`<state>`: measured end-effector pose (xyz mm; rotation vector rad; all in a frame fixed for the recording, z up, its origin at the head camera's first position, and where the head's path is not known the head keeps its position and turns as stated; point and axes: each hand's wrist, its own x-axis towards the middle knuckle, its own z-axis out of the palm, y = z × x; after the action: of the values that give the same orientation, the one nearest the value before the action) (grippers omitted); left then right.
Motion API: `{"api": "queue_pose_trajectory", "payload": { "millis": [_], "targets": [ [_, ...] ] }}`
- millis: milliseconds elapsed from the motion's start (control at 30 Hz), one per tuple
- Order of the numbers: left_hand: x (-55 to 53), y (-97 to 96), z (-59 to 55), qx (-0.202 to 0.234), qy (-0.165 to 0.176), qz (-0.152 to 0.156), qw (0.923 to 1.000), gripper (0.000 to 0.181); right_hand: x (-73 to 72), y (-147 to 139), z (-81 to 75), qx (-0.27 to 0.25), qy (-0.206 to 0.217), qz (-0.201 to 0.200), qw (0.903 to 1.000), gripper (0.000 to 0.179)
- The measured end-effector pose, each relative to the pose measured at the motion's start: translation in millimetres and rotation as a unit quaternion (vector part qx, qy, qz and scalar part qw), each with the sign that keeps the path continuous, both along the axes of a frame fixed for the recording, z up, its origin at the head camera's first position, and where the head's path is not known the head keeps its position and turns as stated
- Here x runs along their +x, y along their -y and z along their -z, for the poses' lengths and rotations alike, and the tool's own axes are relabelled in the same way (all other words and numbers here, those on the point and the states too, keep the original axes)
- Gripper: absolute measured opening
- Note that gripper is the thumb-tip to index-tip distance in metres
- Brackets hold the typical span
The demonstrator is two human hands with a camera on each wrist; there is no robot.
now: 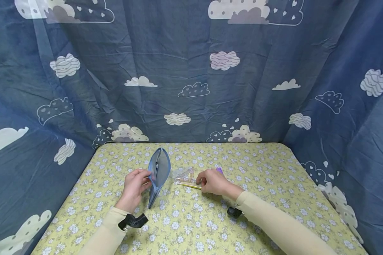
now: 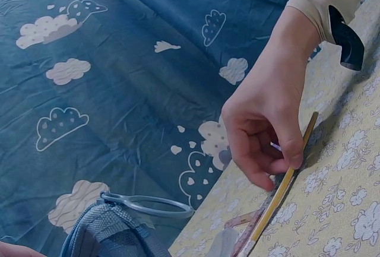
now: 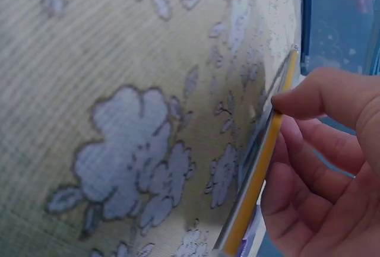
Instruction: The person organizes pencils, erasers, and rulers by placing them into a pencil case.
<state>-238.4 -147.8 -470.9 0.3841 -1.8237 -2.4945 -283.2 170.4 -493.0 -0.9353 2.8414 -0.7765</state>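
In the left-centre of the head view, the left hand (image 1: 134, 186) is gripping a blue pouch (image 1: 161, 169) by its left rim, and the pouch is gaping upward; whether its base is touching the floral cloth (image 1: 178, 230), I cannot tell. Should those fingers relax, the soft wall would probably be folding inward and narrowing the mouth. Just right of the pouch, some clear plastic (image 1: 181, 173) is lying on the cloth, hard to make out. At frame centre, a yellow pencil (image 1: 193, 186) is stretching alongside it, its right end in the right hand (image 1: 213, 181), which is pinching it between thumb and fingers, well apart from the left. Because the grip is sitting towards one end, the long free part could be swinging, knocking the pouch's edge or dragging the plastic along. A loosening thumb could be letting the pencil roll away. Beyond the right hand, a purple thing (image 1: 219, 170) is partly hiding; a careless sweep of the knuckles could be nudging it farther off.
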Motion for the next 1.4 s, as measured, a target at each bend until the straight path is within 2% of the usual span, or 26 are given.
{"api": "queue_pose_trajectory", "payload": {
  "millis": [300, 467, 600, 733, 933, 1167, 1233, 1400],
  "targets": [
    [-1.9, 0.5, 1.8, -0.002, 0.002, -0.003, 1.0, 0.011, -0.1, -3.5, -4.3, -0.024, 0.061, -0.003, 0.9978, 0.027],
    [-1.7, 0.8, 1.1, 0.0, 0.003, -0.003, 1.0, 0.011, 0.9, -5.7, -5.7, -0.048, 0.101, 0.0, 0.9937, 0.026],
    [-1.5, 1.1, 0.0, 0.002, 0.002, 0.001, 1.0, 0.011, -0.1, -6.8, -6.3, -0.077, 0.137, -0.001, 0.9876, 0.019],
    [-2.3, 2.1, 0.2, 0.005, 0.003, 0.004, 1.0, 0.012, -2.2, -6.9, -6.5, -0.116, 0.179, 0.002, 0.977, 0.016],
    [-2.5, 2.8, 0.8, 0.006, 0.008, 0.001, 1.0, 0.012, -4.2, -6.6, -7.1, -0.166, 0.245, 0.01, 0.9552, 0.038],
    [-0.5, 2.3, -0.7, 0.007, 0.001, -0.001, 1.0, 0.013, -4.2, -8.0, -10.1, -0.231, 0.324, 0.015, 0.9171, 0.049],
    [0.5, 1.9, -1.4, 0.005, -0.001, -0.001, 1.0, 0.013, -4.2, -7.6, -10.5, -0.246, 0.336, 0.016, 0.9088, 0.05],
    [-0.2, 1.5, -1.5, 0.01, 0.001, 0.001, 1.0, 0.012, -3.4, -6.4, -11.5, -0.264, 0.349, 0.01, 0.899, 0.053]
  ]
}}
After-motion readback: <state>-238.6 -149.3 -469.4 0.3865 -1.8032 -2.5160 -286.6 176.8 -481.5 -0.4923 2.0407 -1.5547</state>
